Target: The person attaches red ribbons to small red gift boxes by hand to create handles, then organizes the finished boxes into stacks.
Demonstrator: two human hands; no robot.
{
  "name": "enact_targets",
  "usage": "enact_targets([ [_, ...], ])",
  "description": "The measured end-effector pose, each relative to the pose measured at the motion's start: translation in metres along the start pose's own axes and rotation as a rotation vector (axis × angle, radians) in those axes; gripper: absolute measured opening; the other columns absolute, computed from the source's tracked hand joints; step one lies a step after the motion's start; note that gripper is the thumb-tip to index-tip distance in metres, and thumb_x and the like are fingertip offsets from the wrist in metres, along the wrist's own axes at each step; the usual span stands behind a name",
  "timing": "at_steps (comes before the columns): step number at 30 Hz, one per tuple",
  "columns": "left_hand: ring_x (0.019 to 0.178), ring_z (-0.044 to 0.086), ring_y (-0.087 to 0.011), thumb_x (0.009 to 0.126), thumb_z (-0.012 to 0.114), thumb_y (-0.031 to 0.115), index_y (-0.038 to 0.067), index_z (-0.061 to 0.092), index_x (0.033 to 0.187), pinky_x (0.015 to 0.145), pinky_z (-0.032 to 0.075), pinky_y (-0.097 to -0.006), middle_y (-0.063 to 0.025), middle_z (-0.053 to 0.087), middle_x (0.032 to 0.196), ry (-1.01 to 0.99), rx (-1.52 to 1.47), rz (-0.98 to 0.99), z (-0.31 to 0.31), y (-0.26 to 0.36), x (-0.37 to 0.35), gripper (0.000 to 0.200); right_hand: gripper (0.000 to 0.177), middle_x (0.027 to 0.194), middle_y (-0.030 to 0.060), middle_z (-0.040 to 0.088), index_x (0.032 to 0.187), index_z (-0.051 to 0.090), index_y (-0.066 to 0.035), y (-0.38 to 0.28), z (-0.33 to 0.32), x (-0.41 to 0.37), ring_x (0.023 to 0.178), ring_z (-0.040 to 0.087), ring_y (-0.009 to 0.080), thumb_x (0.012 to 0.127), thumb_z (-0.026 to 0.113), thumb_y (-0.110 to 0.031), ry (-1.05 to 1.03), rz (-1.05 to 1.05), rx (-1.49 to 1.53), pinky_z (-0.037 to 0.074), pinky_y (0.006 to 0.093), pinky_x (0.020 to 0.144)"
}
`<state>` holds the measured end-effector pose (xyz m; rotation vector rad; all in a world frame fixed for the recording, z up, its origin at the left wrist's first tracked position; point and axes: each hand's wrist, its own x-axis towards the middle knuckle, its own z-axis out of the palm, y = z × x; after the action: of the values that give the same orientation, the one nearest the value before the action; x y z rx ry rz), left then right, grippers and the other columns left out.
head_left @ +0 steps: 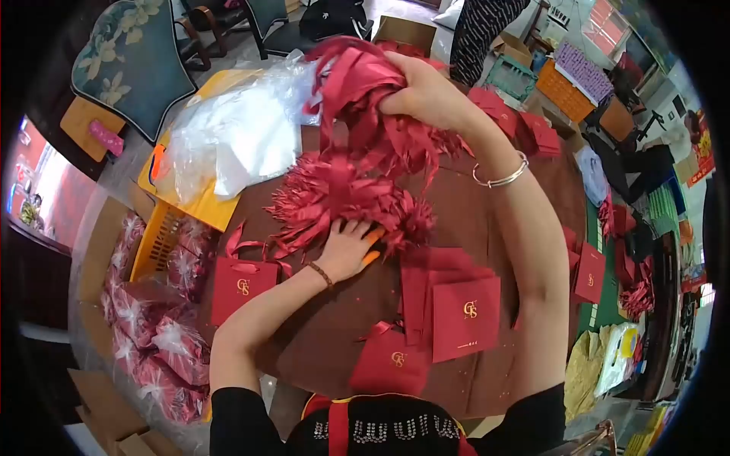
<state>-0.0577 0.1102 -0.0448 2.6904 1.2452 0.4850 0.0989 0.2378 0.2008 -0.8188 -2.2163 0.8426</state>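
Observation:
A big bundle of red ribbons (357,83) hangs from my right hand (426,91), whose fingers are wrapped round its upper part above the table. Below it, a heap of red ribbons (342,194) lies on the brown tabletop (304,327). My left hand (350,247) rests on the near edge of the heap with its fingers spread; two fingertips have orange covers. Nearer to me lie several red paper bags (466,315) with gold letters, partly overlapping. Another red bag (243,289) with a ribbon lies left of my left hand.
Clear plastic bags (243,137) cover a yellow surface at the back left. A cardboard box (99,258) at the left holds wrapped red bundles (181,346). More red bags (589,273) lie at the right. A person in patterned trousers (483,34) stands behind the table.

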Motion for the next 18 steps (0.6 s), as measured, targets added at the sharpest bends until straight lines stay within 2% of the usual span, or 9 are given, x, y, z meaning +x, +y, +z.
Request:
enact_targets([
  [1,0.111,0.042,-0.0287,0.082,0.059,0.035,0.018,0.056,0.116,0.091,0.032,-0.0493,-0.0101,0.049,0.122,0.085,0.111,0.055,0.002,-0.006,0.000,0.038,0.046,0.084,0.0065,0.062,0.111,0.052,0.000,-0.004,0.003,-0.003,0.074,0.059,0.0158,0.066,0.062,-0.004,0.005,0.000,-0.004,0.047,0.0281,0.067],
  [3,0.115,0.041,-0.0292,0.082,0.059,0.035,0.018,0.055,0.118,0.089,0.035,-0.0511,-0.0105,0.047,0.127,0.085,0.115,0.087,0.002,-0.009,-0.016,0.040,0.049,0.081,0.0140,0.062,0.110,0.052,-0.005,-0.015,0.016,-0.015,0.074,0.061,0.0261,0.063,0.066,-0.009,-0.049,0.030,-0.414,0.048,0.0337,0.067],
  [5,0.116,0.043,-0.0300,0.083,0.058,0.034,0.018,0.055,0.119,0.086,0.038,-0.0536,-0.0105,0.051,0.123,-0.200,0.155,0.131,-0.024,0.003,-0.026,0.040,0.051,0.083,0.0186,0.062,0.108,0.053,-0.008,0.003,0.033,-0.027,0.080,0.060,0.0372,0.061,0.070,-0.016,-0.150,0.087,-0.556,0.047,0.0440,0.070],
  [6,0.104,0.054,-0.0315,0.084,0.056,0.032,0.017,0.054,0.120,0.080,0.044,-0.0513,-0.0133,0.057,0.111,-0.542,-0.016,0.086,-0.052,0.016,-0.017,0.039,0.052,0.083,0.0193,0.062,0.110,0.054,-0.009,0.019,0.041,-0.033,0.082,0.060,0.0380,0.061,0.069,-0.017,-0.156,0.119,-0.591,0.047,0.0456,0.070],
  [7,0.083,0.060,-0.0302,0.086,0.055,0.031,0.015,0.052,0.122,0.071,0.048,-0.0430,-0.0137,0.060,0.100,-0.550,-0.138,0.017,-0.072,0.030,-0.014,0.040,0.053,0.084,0.0199,0.062,0.112,0.054,-0.010,0.032,0.046,-0.036,0.083,0.059,0.0388,0.061,0.069,-0.018,-0.162,0.147,-0.626,0.047,0.0471,0.070],
  [9,0.074,0.060,-0.0325,0.086,0.056,0.027,0.012,0.053,0.120,0.066,0.048,-0.0437,-0.0144,0.060,0.090,-0.155,-0.184,-0.073,-0.070,0.041,-0.013,0.038,0.054,0.084,0.0203,0.062,0.113,0.054,-0.010,0.038,0.049,-0.040,0.083,0.059,0.0388,0.062,0.068,-0.018,-0.160,0.173,-0.617,0.047,0.0476,0.071],
  [13,0.076,0.060,-0.0308,0.083,0.061,0.021,0.010,0.055,0.117,0.064,0.047,-0.0423,-0.0122,0.058,0.083,-0.252,-0.184,-0.071,-0.087,0.037,-0.013,0.036,0.055,0.085,0.0200,0.063,0.116,0.053,-0.010,0.013,0.047,-0.039,0.084,0.060,0.0386,0.063,0.067,-0.017,-0.184,0.136,-0.602,0.047,0.0478,0.071],
  [15,0.088,0.057,-0.0327,0.077,0.069,0.020,0.010,0.058,0.112,0.074,0.045,-0.0438,-0.0123,0.057,0.095,0.411,-0.098,0.129,-0.108,0.036,-0.014,0.038,0.055,0.090,0.0185,0.063,0.118,0.053,-0.011,0.001,0.053,-0.038,0.086,0.060,0.0375,0.064,0.066,-0.016,-0.131,0.070,-0.601,0.048,0.0470,0.071],
  [18,0.118,0.040,-0.0363,0.074,0.071,0.030,0.012,0.049,0.117,0.098,0.028,-0.0534,-0.0177,0.043,0.126,0.804,0.368,0.056,-0.133,0.025,-0.010,0.052,0.043,0.090,0.0138,0.061,0.108,0.054,-0.011,-0.019,0.064,-0.034,0.082,0.060,0.0352,0.067,0.064,-0.013,0.050,-0.170,-0.571,0.049,0.0449,0.066],
])
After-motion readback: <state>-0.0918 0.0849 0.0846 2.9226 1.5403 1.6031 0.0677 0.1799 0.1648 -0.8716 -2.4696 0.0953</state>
